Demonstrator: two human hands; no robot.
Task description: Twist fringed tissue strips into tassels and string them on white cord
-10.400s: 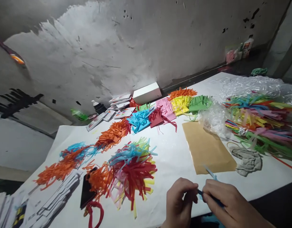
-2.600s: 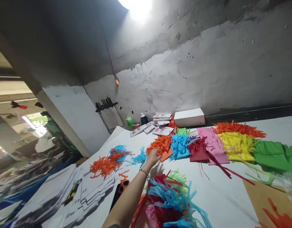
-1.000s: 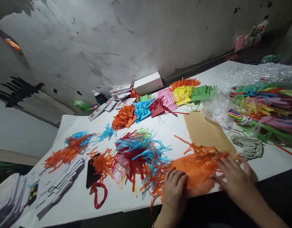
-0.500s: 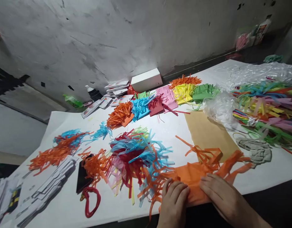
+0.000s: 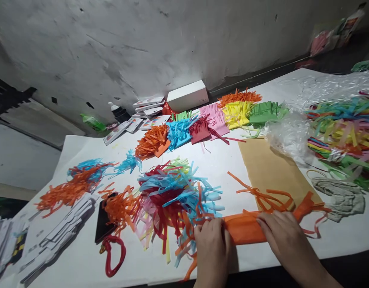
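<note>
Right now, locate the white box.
Head view: the white box sits at the table's far edge against the wall, behind the blue fringes.

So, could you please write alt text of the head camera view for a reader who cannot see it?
Two bare hands, left hand and right hand, press on a rolled orange fringed paper at the near edge of a white table. Beside it lie a mixed pile of coloured paper strips and a brown paper sheet.

Fringe heap (image 5: 175, 196) crowds left (bare table (image 5: 220, 164) beyond).
</note>
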